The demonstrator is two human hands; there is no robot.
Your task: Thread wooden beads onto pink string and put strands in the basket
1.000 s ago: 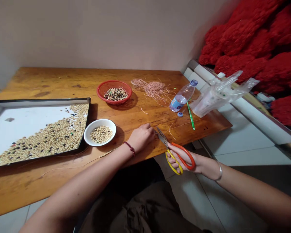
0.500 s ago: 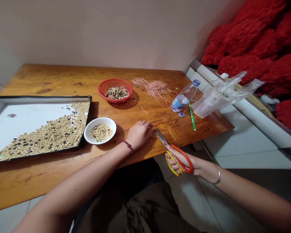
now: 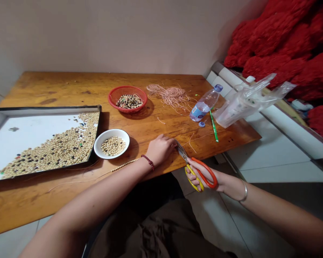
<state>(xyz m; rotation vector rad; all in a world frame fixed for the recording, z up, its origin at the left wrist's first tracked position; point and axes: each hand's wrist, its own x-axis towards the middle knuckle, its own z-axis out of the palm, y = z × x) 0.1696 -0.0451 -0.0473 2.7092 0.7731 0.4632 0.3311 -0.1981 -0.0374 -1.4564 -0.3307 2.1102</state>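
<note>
1. The left hand (image 3: 160,150) lies on an orange-brown wooden bench (image 3: 70,86), its fingers (image 3: 170,144) curled down; whether they pinch a thread is too small to tell. A dark red beaded bracelet (image 3: 148,162) circles that wrist.
2. The right hand (image 3: 204,177) is closed around the looped handles of steel scissors (image 3: 197,172), one handle orange, one yellow. Its fingers (image 3: 194,168) wrap the orange loop, and the blades point at the left fingertips, just beside them.
3. A thin thread strung with small tan beads (image 3: 125,165) runs along the bench under the left wrist.
4. Nearby stand a white round bowl of tan beads (image 3: 121,138), a red plastic basket of mixed beads (image 3: 127,88), and a black-rimmed tray (image 3: 43,108) holding a spread of beads.
5. Farther right lie a tangle of pink cord (image 3: 169,96), a clear plastic bottle (image 3: 204,104), and a crumpled plastic bag (image 3: 239,104).
</note>
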